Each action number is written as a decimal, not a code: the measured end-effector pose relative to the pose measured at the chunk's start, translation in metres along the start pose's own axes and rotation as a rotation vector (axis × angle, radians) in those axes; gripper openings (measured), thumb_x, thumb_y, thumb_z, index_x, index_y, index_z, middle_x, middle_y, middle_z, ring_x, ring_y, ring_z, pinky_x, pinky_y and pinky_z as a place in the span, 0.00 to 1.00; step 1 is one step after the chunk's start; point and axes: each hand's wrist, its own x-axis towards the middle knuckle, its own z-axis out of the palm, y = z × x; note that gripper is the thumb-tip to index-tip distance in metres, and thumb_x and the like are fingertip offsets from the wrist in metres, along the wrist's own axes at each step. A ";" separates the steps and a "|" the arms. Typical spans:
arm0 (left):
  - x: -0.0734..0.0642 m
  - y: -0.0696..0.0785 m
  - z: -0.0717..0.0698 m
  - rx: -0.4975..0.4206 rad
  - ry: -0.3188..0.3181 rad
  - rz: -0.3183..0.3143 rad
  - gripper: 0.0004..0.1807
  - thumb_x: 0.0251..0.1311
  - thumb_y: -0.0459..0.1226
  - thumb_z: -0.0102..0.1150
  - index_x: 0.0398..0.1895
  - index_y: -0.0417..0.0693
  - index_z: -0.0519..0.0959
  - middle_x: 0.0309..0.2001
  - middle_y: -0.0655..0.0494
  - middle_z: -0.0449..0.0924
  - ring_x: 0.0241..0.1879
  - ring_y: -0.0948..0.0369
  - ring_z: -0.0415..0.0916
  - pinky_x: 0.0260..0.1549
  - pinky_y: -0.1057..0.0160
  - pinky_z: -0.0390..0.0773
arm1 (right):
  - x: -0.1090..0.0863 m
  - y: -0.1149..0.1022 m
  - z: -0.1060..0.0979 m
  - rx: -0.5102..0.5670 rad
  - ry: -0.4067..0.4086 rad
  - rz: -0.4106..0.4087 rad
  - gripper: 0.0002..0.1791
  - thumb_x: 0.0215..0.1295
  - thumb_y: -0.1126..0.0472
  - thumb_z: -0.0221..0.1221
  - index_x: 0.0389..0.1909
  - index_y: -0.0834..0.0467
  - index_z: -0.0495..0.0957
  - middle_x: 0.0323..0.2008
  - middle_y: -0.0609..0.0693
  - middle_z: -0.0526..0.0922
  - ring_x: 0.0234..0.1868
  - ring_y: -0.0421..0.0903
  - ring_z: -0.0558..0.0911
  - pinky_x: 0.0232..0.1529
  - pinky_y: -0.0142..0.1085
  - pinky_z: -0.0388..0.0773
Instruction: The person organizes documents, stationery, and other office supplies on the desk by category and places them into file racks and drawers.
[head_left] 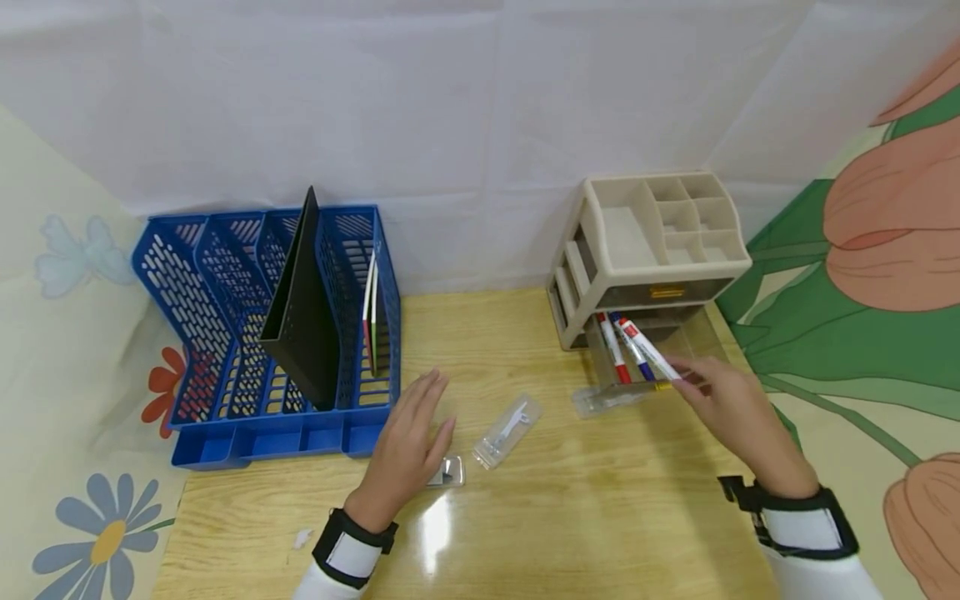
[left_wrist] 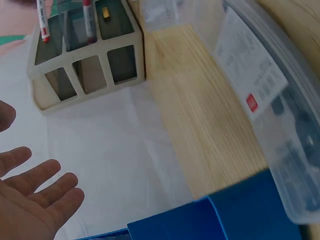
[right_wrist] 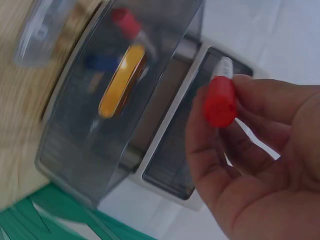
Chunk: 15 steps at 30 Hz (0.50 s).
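My right hand (head_left: 731, 408) pinches a white marker with red ends (head_left: 651, 350) between thumb and fingers. The marker tilts over the pulled-out lower drawer (right_wrist: 75, 165) of a beige desktop organizer (head_left: 622, 225). Inside that drawer lie a red-and-white marker (head_left: 615, 354) and a blue one (head_left: 639, 358). In the right wrist view the held marker's red end (right_wrist: 220, 105) points at the camera. My left hand (head_left: 405, 442) holds nothing, its fingers extended, above a small clear plastic package (head_left: 452, 472) and beside the blue rack. Its fingers (left_wrist: 55, 190) spread slightly in the left wrist view.
A blue file rack (head_left: 285, 437) stands at left, with a black folder (head_left: 311, 333) and thin booklets (head_left: 371, 317) upright in it. Another clear package (head_left: 507, 431) lies mid-table, and one more (head_left: 600, 402) sits by the drawer's front. A white scrap (head_left: 302, 538) lies near the front.
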 end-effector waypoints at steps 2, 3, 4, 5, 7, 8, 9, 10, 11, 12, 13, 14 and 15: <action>-0.003 -0.002 -0.001 0.034 -0.028 0.023 0.30 0.65 0.40 0.55 0.68 0.37 0.65 0.67 0.36 0.68 0.66 0.43 0.64 0.62 0.41 0.68 | 0.007 0.008 -0.001 -0.052 -0.015 -0.018 0.17 0.58 0.72 0.63 0.50 0.70 0.79 0.33 0.65 0.83 0.30 0.59 0.83 0.25 0.53 0.82; -0.005 -0.003 -0.001 0.053 -0.043 0.037 0.30 0.65 0.41 0.55 0.68 0.37 0.65 0.67 0.36 0.67 0.66 0.43 0.63 0.62 0.41 0.69 | 0.012 0.012 -0.001 -0.069 -0.018 -0.023 0.17 0.57 0.72 0.63 0.49 0.70 0.79 0.32 0.66 0.84 0.29 0.59 0.83 0.23 0.53 0.82; -0.006 -0.005 -0.001 0.074 -0.059 0.052 0.31 0.65 0.41 0.55 0.68 0.38 0.65 0.68 0.36 0.67 0.67 0.43 0.63 0.62 0.41 0.69 | 0.016 0.016 -0.001 -0.084 -0.026 -0.023 0.16 0.57 0.72 0.63 0.48 0.71 0.80 0.31 0.66 0.84 0.29 0.59 0.83 0.23 0.53 0.81; -0.008 -0.006 -0.002 0.092 -0.074 0.066 0.31 0.64 0.41 0.55 0.68 0.38 0.65 0.68 0.36 0.66 0.67 0.43 0.62 0.62 0.41 0.69 | 0.020 0.020 -0.001 -0.100 -0.041 -0.021 0.15 0.58 0.71 0.63 0.47 0.71 0.80 0.31 0.66 0.84 0.28 0.59 0.83 0.22 0.53 0.81; -0.011 -0.008 -0.002 0.126 -0.101 0.097 0.33 0.62 0.42 0.56 0.69 0.39 0.65 0.68 0.36 0.66 0.68 0.43 0.61 0.61 0.41 0.69 | 0.028 0.028 -0.001 -0.131 -0.067 -0.024 0.13 0.58 0.71 0.62 0.44 0.71 0.81 0.29 0.66 0.84 0.27 0.59 0.83 0.22 0.53 0.80; -0.012 -0.010 -0.002 0.142 -0.116 0.108 0.33 0.62 0.43 0.57 0.69 0.39 0.65 0.69 0.36 0.65 0.68 0.43 0.61 0.62 0.41 0.69 | 0.032 0.033 -0.001 -0.139 -0.078 -0.026 0.12 0.58 0.71 0.62 0.43 0.72 0.81 0.28 0.66 0.84 0.26 0.59 0.83 0.22 0.53 0.79; -0.014 -0.011 -0.002 0.155 -0.130 0.118 0.34 0.61 0.43 0.57 0.70 0.40 0.64 0.69 0.36 0.65 0.69 0.44 0.60 0.62 0.41 0.69 | 0.035 0.036 0.000 -0.148 -0.090 -0.029 0.11 0.58 0.71 0.63 0.42 0.72 0.81 0.28 0.66 0.85 0.26 0.58 0.82 0.22 0.52 0.80; -0.015 -0.012 -0.002 0.161 -0.141 0.125 0.34 0.61 0.44 0.57 0.70 0.40 0.64 0.69 0.36 0.65 0.69 0.44 0.59 0.62 0.41 0.69 | 0.038 0.040 0.000 -0.158 -0.103 -0.029 0.10 0.58 0.71 0.63 0.41 0.72 0.82 0.28 0.65 0.85 0.26 0.58 0.82 0.21 0.52 0.79; -0.016 -0.012 -0.002 0.172 -0.153 0.130 0.34 0.62 0.44 0.56 0.70 0.41 0.64 0.69 0.36 0.65 0.69 0.44 0.59 0.63 0.42 0.68 | 0.040 0.043 0.001 -0.162 -0.114 -0.027 0.10 0.58 0.71 0.62 0.40 0.72 0.82 0.27 0.65 0.85 0.26 0.57 0.82 0.22 0.51 0.79; -0.017 -0.013 -0.002 0.182 -0.162 0.136 0.34 0.63 0.45 0.54 0.70 0.41 0.64 0.69 0.36 0.66 0.69 0.44 0.59 0.63 0.42 0.68 | 0.043 0.045 0.002 -0.163 -0.122 -0.023 0.10 0.58 0.71 0.62 0.39 0.72 0.82 0.28 0.66 0.85 0.26 0.57 0.82 0.22 0.51 0.79; -0.018 -0.014 -0.002 0.188 -0.170 0.139 0.33 0.64 0.46 0.53 0.71 0.41 0.63 0.69 0.36 0.66 0.69 0.44 0.59 0.64 0.42 0.68 | 0.045 0.047 0.004 -0.161 -0.127 -0.015 0.09 0.59 0.71 0.62 0.39 0.72 0.82 0.28 0.66 0.85 0.26 0.57 0.82 0.22 0.52 0.79; -0.019 -0.015 -0.001 0.191 -0.174 0.142 0.33 0.66 0.47 0.50 0.71 0.41 0.63 0.69 0.36 0.66 0.70 0.44 0.58 0.64 0.43 0.67 | 0.046 0.049 0.006 -0.154 -0.130 -0.003 0.09 0.59 0.71 0.61 0.39 0.72 0.82 0.28 0.66 0.85 0.27 0.57 0.82 0.23 0.52 0.79; -0.020 -0.015 -0.001 0.189 -0.175 0.145 0.32 0.66 0.47 0.50 0.71 0.41 0.63 0.68 0.36 0.66 0.69 0.44 0.58 0.64 0.42 0.67 | 0.048 0.050 0.008 -0.152 -0.132 0.012 0.09 0.60 0.70 0.61 0.38 0.72 0.82 0.28 0.66 0.85 0.26 0.56 0.81 0.23 0.51 0.78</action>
